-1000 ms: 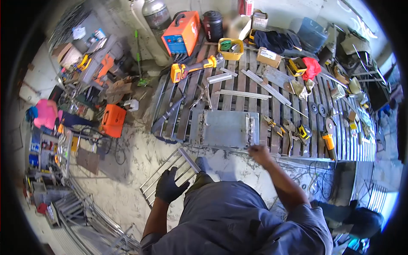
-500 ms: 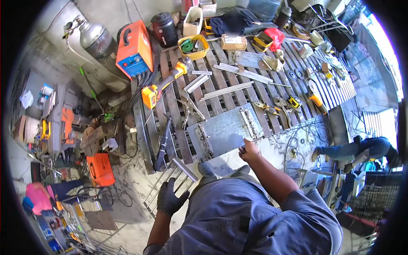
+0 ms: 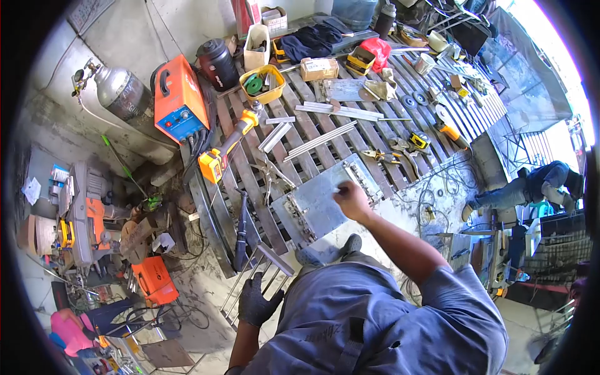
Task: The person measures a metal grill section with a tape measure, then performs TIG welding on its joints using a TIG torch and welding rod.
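Note:
My right hand (image 3: 353,201), bare, is curled closed over the middle of a flat grey metal plate (image 3: 312,200). I cannot tell whether anything is inside its fingers. Along the plate's left and right sides run narrow metal strips with uneven edges. The plate lies at the near edge of a slatted metal table (image 3: 273,232). My left hand (image 3: 257,303), in a dark glove, hangs low by my body with its thumb apart from its fingers. Beside it leans a barred metal frame (image 3: 275,260), which the glove partly overlaps in this view.
On the slats lie a yellow cordless angle grinder (image 3: 228,147), a dark welding torch (image 3: 241,231), pliers (image 3: 381,156), metal bars (image 3: 322,141) and a tape measure (image 3: 419,140). An orange welding machine (image 3: 181,100) stands at the back left. Other people work at far left (image 3: 72,331) and right (image 3: 531,190).
My right hand has moved left and away from me, from the plate's right near corner to over its middle. The head view has shifted slightly; my left hand stays low.

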### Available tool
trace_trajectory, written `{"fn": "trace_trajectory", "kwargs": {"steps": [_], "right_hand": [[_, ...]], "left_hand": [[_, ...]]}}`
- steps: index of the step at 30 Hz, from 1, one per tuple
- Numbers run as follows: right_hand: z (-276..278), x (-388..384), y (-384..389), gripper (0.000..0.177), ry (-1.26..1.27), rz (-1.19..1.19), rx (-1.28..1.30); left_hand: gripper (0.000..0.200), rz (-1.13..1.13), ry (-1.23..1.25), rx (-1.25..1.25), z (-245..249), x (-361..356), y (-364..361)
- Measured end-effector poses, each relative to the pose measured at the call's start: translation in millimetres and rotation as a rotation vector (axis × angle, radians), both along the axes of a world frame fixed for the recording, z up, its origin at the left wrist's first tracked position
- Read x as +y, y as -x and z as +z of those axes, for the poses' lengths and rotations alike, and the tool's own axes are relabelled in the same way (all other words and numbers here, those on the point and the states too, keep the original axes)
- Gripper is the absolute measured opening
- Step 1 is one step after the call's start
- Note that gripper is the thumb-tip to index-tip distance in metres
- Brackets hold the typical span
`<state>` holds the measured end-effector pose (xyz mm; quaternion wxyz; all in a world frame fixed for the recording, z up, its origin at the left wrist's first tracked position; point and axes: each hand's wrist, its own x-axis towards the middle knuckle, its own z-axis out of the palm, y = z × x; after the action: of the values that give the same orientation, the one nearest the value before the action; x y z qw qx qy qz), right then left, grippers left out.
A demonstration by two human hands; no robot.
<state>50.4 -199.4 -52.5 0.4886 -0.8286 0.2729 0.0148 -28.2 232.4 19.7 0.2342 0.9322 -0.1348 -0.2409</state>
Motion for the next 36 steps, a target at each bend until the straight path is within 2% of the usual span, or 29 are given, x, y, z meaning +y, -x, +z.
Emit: {"fn": "trace_trajectory", "kwargs": {"steps": [1,2,4,7,10,11,15,20,23,26,30,32,34,35,36], "right_hand": [[15.6,-0.2,-12.6,0.043,0.093,0.189,-0.073],[3.5,-13.5,-30.7,0.055,0.248,0.463,-0.074],[-18.1,-18.0,-60.0,0.075,0.492,0.623,0.012],[-35.9,-25.6,-92.8,0.093,0.723,0.809,0.108],[-39.1,-22.2,-111.3,0.096,0.767,0.892,0.202],[-38.1,-23.0,-116.6,0.088,0.782,0.924,0.232],[-31.2,-32.5,-133.4,0.065,0.639,0.969,0.355],[-34.5,-54.1,-130.3,0.055,0.528,0.905,0.305],[-40.3,-66.9,-117.0,0.051,0.498,0.845,0.239],[-28.8,-84.6,-107.3,0.049,0.513,0.799,0.239],[-10.8,-133.2,-115.5,0.052,0.564,0.775,0.301],[-9.8,-169.3,-129.6,0.043,0.582,0.749,0.185],[14.7,-201.7,-151.2,0.052,0.674,0.784,0.263],[42.5,-212.2,-158.5,0.051,0.711,0.779,0.269],[47.1,-228.9,-170.6,0.049,0.73,0.725,0.251]], "left_hand": [[0.096,-0.002,0.011,-0.011,-3.0,0.2,2.1],[0.096,-0.004,0.004,-0.018,-5.5,0.4,4.0],[0.096,-0.002,-0.011,-0.04,-8.4,1.1,8.6],[0.093,0.029,-0.003,-0.1,-1.9,-3.6,18.9],[0.089,0.09,-0.018,-0.135,5.9,-9.3,33.5],[0.089,0.125,-0.026,-0.136,9.6,-13.0,40.5],[0.089,0.28,-0.049,-0.175,8.2,-28.8,63.2],[0.094,0.393,-0.053,-0.327,-11.0,-47.2,84.4],[0.095,0.459,0.006,-0.338,-22.5,-56.0,90.6],[0.094,0.491,0.009,-0.294,-9.6,-71.8,89.0],[0.095,0.436,-0.058,-0.285,-6.0,-81.4,86.4],[0.095,0.421,-0.074,-0.304,-13.0,-82.1,90.6],[0.096,0.456,-0.081,-0.273,-13.4,-89.2,89.8],[0.096,0.463,-0.079,-0.277,-15.1,-91.4,90.3],[0.096,0.47,-0.077,-0.283,-16.1,-95.8,89.3]]}}
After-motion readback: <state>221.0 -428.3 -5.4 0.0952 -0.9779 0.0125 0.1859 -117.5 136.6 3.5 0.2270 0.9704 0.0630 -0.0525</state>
